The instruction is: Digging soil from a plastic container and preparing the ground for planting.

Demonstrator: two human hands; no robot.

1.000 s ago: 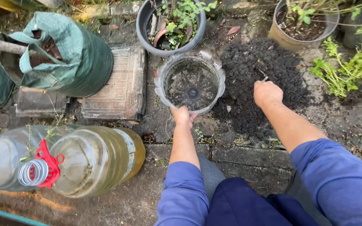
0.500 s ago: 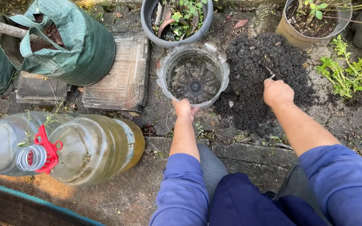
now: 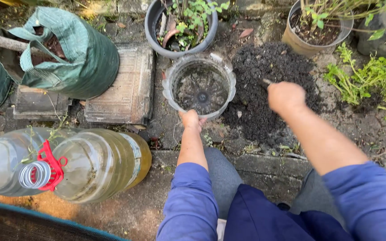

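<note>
We steady the cut clear pot point(image 3: 200, 87) with our left hand point(image 3: 191, 120) gripping its six-o'clock rim; right hand point(image 3: 286, 97), fingers closed around a small tool point(image 3: 266, 82), should scoop soil point(image 3: 269, 89) at three o'clock, tipping low.

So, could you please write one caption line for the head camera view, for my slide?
Left hand grips the rim of a cut clear plastic pot; right hand holds a small tool over a soil pile.
</note>
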